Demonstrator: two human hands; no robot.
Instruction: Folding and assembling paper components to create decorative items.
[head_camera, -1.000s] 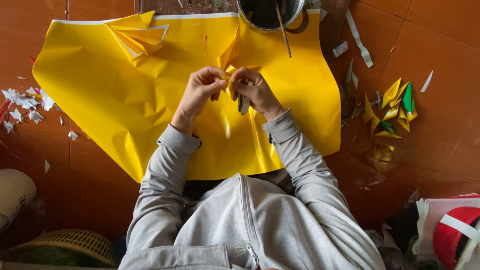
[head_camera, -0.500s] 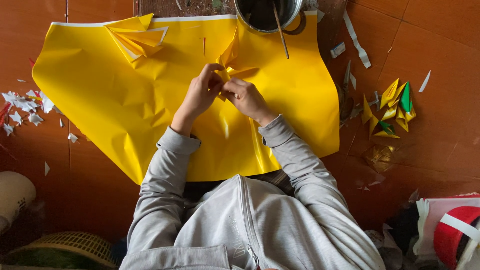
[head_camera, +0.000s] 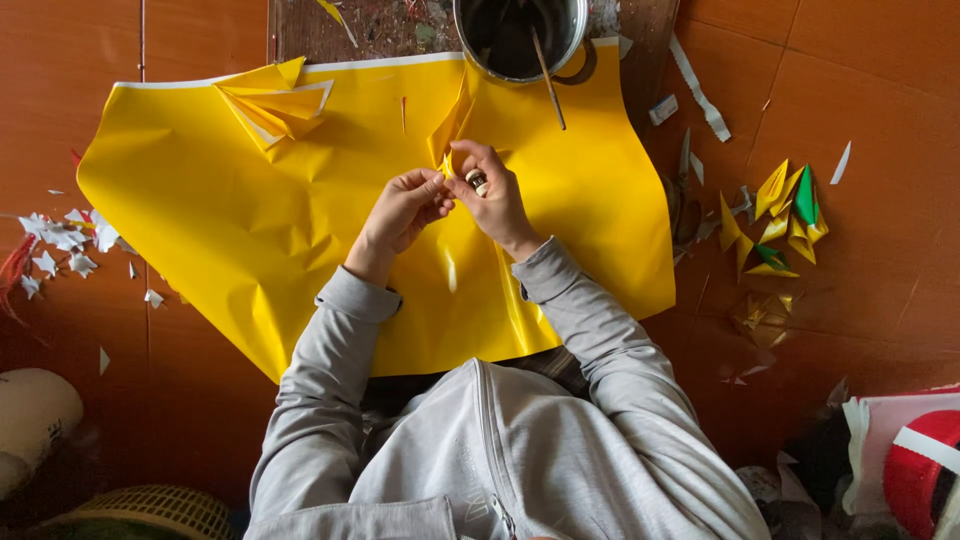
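Note:
A large yellow glossy sheet (head_camera: 250, 230) lies spread on the red-brown floor. Both my hands meet above its middle. My left hand (head_camera: 405, 205) pinches a small folded yellow paper piece (head_camera: 446, 165), and my right hand (head_camera: 492, 190) grips the same piece from the other side, with a ring on one finger. A raised yellow fold (head_camera: 452, 120) of the sheet stands just beyond my fingers. My grey sleeves reach in from below.
A metal pot (head_camera: 520, 35) with a stick in it stands at the sheet's far edge. Folded yellow paper (head_camera: 275, 100) lies at the far left. Yellow and green folded pieces (head_camera: 780, 220) sit at right; white scraps (head_camera: 55, 250) at left. A basket (head_camera: 150, 510) lies bottom left.
Both hands have moved farther from me, toward the pot, and closed together on the small yellow piece. The dark tool seen in my right hand a second ago no longer shows.

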